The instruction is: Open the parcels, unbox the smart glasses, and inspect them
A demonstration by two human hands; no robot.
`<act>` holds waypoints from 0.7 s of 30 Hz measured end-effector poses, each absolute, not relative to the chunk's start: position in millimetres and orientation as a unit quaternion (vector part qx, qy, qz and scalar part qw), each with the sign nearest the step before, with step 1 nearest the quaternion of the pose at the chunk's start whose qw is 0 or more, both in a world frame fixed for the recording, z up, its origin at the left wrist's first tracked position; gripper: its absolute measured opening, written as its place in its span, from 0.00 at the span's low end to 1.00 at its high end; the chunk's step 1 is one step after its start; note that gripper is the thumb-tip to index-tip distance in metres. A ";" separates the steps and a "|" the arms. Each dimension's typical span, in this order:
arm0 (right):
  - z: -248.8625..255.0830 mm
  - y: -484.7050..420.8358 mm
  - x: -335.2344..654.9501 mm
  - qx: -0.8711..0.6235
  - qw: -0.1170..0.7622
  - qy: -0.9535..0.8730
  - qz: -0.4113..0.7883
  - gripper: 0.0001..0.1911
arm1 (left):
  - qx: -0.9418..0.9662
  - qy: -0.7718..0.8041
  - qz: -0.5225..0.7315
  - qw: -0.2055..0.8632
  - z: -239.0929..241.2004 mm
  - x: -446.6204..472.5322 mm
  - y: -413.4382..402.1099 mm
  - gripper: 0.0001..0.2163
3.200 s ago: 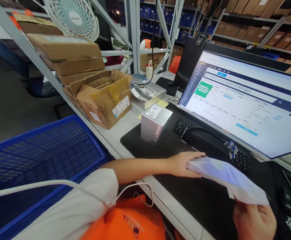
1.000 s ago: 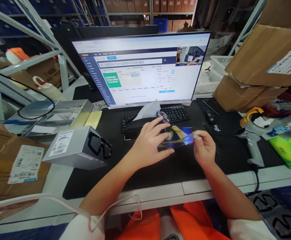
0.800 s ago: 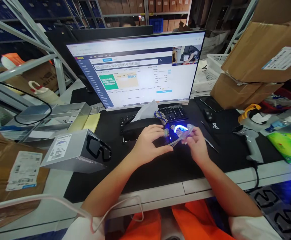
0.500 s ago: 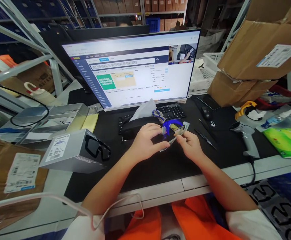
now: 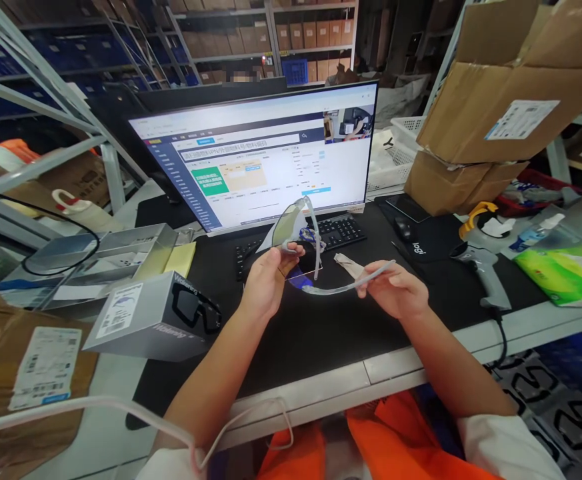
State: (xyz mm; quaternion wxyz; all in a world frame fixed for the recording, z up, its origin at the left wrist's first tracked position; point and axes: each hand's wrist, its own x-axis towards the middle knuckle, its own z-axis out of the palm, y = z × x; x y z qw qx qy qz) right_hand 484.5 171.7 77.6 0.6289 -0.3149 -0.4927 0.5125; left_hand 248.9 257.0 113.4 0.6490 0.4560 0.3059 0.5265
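Sports sunglasses (image 5: pixel 291 223) with a tinted lens and clear temples are held up above the black desk mat, both temples spread. My left hand (image 5: pixel 265 280) is closed on the lens side, its thumb and fingers pinching the frame. The fingers of my right hand (image 5: pixel 395 290) are closed around the nearer clear temple (image 5: pixel 338 289). A blue patch shows at the low side of the glasses. Just beyond my right fingertips is a pale strip (image 5: pixel 349 265), whose kind I cannot make out. The keyboard (image 5: pixel 343 230) lies behind, partly covered by a white sheet or pouch.
A monitor (image 5: pixel 255 160) stands at the back. To the left are a grey eyewear box (image 5: pixel 145 333), a divided tray (image 5: pixel 115 250) and a carton (image 5: pixel 1 353). On the right are a mouse (image 5: pixel 405 229), a barcode scanner (image 5: pixel 485 273), a green packet (image 5: pixel 561 273) and stacked cartons (image 5: pixel 515 107).
The sunglasses, held low and compact between both hands before, are now lifted and turned with their temples spread. My hands have moved apart, and the view has shifted slightly.
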 end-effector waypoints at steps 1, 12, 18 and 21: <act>76.0 172.7 484.9 -0.339 0.637 -0.496 0.484 0.22 | 0.447 0.306 0.523 0.658 114.6 248.7 256.5 0.27; 49.1 183.6 481.0 -0.498 0.491 -0.704 -0.126 0.13 | 0.494 0.380 0.227 0.748 89.9 269.6 248.4 0.30; 54.0 183.2 493.7 -0.522 0.522 -0.653 -0.170 0.15 | 0.407 0.343 0.166 0.830 89.6 268.7 252.6 0.27; 57.2 181.2 496.7 -0.566 0.526 -0.616 -0.155 0.20 | 0.371 0.316 0.150 0.860 92.1 267.4 251.3 0.26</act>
